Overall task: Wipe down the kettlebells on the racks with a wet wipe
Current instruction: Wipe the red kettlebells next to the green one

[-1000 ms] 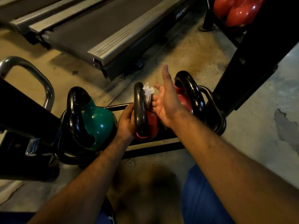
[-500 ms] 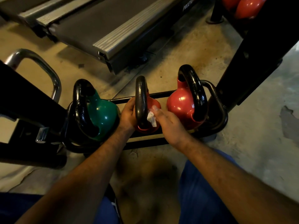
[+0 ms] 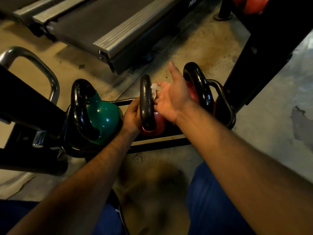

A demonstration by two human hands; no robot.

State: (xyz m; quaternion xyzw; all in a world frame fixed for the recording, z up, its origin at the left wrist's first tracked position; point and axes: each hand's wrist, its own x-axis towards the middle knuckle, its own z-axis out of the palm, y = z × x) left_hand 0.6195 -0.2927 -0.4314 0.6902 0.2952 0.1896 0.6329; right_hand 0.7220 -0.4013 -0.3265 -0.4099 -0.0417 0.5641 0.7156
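Note:
Three kettlebells with black handles sit in a low floor rack (image 3: 157, 145): a green kettlebell (image 3: 104, 116) on the left, a small red kettlebell (image 3: 158, 127) in the middle, and a larger red kettlebell (image 3: 192, 89) on the right. My left hand (image 3: 133, 116) grips the middle kettlebell from its left side, beside the handle (image 3: 146, 100). My right hand (image 3: 172, 97) holds a white wet wipe (image 3: 153, 89) against the upper right side of that handle. Its lower fingers are curled on the wipe and one digit points upward. This hand partly hides the right kettlebell.
A treadmill deck (image 3: 105, 26) lies on the concrete floor behind the rack. A black rack upright (image 3: 264, 48) rises at the right, with more red kettlebells (image 3: 252, 4) at top right. A chrome loop handle (image 3: 33, 60) and a black beam stand at the left.
My right hand has slid the wipe from the bottom of the middle kettlebell's handle up to its upper part. My left hand has stayed on the kettlebell.

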